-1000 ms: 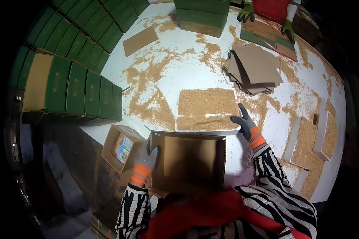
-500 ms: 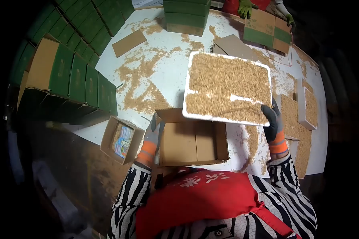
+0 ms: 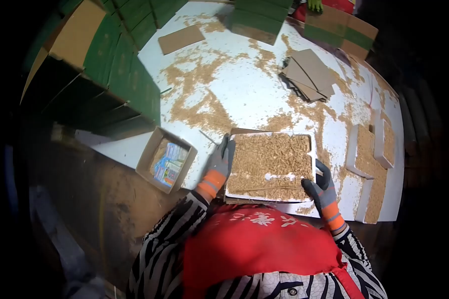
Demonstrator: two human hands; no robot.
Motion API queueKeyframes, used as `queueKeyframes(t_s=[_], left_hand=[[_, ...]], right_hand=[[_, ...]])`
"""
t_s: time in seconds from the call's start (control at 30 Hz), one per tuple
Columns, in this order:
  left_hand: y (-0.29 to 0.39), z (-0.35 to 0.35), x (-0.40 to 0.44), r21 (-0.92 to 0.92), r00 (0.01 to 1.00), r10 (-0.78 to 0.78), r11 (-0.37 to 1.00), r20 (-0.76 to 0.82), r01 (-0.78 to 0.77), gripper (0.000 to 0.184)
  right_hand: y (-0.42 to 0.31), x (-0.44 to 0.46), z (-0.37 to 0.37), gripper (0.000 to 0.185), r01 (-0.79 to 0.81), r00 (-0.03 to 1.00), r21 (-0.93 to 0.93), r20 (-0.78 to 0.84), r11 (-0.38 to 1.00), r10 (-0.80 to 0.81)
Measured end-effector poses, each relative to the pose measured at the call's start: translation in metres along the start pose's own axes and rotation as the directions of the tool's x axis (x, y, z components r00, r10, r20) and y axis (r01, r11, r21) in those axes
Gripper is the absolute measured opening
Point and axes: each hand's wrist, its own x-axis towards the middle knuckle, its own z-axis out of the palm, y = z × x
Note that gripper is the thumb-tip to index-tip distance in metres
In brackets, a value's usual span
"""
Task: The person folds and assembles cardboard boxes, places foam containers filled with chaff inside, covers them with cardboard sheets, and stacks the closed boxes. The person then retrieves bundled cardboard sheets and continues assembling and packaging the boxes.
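Note:
A white foam tray full of brown wood shavings lies over the mouth of an open cardboard box, whose back flap edge shows behind it. My right hand, in a grey and orange glove, grips the tray's right edge, thumb on top. My left hand, gloved alike, is pressed along the left side, where box wall and tray meet; its fingers lie straight against that side. Most of the box is hidden under the tray.
A small carton with colourful packets stands left. Green boxes are stacked farther left, more at the back. Cardboard sheets lie behind; filled white trays sit right. Another person's gloved hand touches a carton.
The tray was lifted off the table by my right hand, then brought left and down onto the open box. My left hand stays at the box's left side.

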Motion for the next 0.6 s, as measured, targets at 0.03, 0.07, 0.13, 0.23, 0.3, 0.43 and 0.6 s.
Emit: queueKeyframes(t_s=[0.03,0.07,0.13,0.23,0.3,0.43,0.6], left_hand=[[-0.001,-0.003,0.0,0.035,1.0,-0.003,0.999,-0.007,0.003,0.047],[0.02,-0.012,-0.002,0.061,0.999,-0.032,0.998,0.004,0.031,0.046],[0.047,-0.033,-0.007,0.155,0.988,0.055,0.987,-0.146,-0.032,0.039],[0.053,-0.085,0.005,0.237,0.86,0.202,0.967,-0.468,-0.098,0.025],[0.022,-0.122,0.003,0.348,0.832,0.09,0.929,-0.547,0.128,0.03],[-0.023,-0.155,0.009,0.554,0.799,-0.322,0.589,-0.507,0.589,0.068],[-0.015,-0.145,0.006,0.612,0.788,-0.289,0.506,-0.544,0.608,0.07]], right_hand=[[-0.002,0.005,-0.003,0.056,-0.035,0.998,-0.062,0.044,0.997,0.037],[-0.004,0.007,-0.002,0.056,-0.039,0.995,-0.11,0.09,0.993,0.049],[-0.012,0.016,-0.002,0.045,-0.007,0.988,-0.4,0.136,0.916,0.067],[-0.002,0.042,-0.012,0.037,0.231,0.959,-0.956,0.255,0.179,0.125],[0.011,0.055,-0.005,0.036,0.237,0.955,-0.97,0.243,0.051,0.168],[0.001,0.081,-0.002,0.034,0.462,0.858,-0.859,0.37,-0.221,0.356],[-0.06,0.195,-0.058,0.043,0.295,0.95,-0.635,0.276,0.714,-0.146]])
